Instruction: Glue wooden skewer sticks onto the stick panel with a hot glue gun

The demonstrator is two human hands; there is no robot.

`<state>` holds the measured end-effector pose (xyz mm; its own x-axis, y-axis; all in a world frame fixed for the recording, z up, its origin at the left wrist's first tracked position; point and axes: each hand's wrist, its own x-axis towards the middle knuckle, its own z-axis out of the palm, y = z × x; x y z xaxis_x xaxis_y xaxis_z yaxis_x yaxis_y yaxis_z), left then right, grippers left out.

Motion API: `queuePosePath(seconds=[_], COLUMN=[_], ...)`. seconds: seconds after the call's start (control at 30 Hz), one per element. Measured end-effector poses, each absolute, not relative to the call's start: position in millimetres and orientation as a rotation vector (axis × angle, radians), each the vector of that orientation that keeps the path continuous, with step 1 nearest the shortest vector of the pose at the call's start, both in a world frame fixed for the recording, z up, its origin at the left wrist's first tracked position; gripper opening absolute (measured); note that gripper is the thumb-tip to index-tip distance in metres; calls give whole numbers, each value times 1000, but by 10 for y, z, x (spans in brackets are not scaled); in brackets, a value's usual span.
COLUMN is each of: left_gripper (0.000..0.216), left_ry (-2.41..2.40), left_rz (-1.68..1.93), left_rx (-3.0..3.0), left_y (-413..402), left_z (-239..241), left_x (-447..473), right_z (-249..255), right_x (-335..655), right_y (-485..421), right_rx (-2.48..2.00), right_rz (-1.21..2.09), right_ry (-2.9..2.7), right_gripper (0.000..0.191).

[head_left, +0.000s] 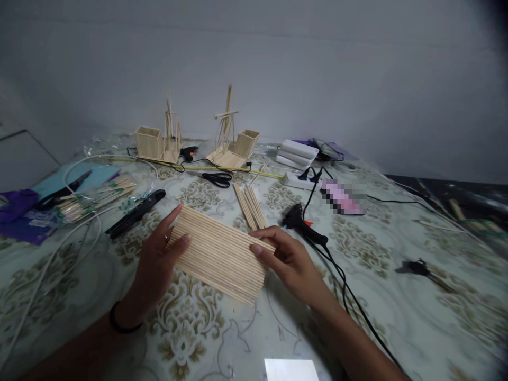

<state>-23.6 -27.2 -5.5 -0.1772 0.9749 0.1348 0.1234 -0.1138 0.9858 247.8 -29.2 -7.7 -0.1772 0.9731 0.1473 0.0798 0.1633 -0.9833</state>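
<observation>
Between my two hands I hold a flat panel of thin wooden sticks [222, 254] laid side by side, tilted above the patterned tablecloth. My left hand [161, 256] grips its left end, thumb on top and fingers mostly hidden behind. My right hand [283, 259] pinches the upper right corner, where the topmost stick juts out a little past the others. Just beyond the panel lie several loose wooden sticks [250, 205]. A black glue gun [304, 222] rests on the cloth right of my right hand, its cable trailing toward me.
At the back stand two stick-built models with boxes [148, 143] [248, 142]. Scissors [217, 179], a black cutter knife [137, 212], bagged sticks [97, 198], a power strip [301, 181] and a pink phone [342, 197] lie around. A white card [291, 370] is at the near edge.
</observation>
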Motion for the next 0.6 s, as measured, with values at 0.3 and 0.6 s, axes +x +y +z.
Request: queuePosePath(seconds=[0.3, 0.6], left_gripper=[66, 68], left_ry=[1362, 1277], left_rz=[1346, 1401], left_rx=[1274, 1210], left_y=[-285, -262], left_z=[-66, -51], left_x=[-218, -237], right_z=[-73, -51], right_x=[2493, 2458], right_y=[-294, -297], right_rx=[-1018, -1025], right_rz=[1287, 1137], right_ry=[-1453, -1491], right_gripper=[25, 22])
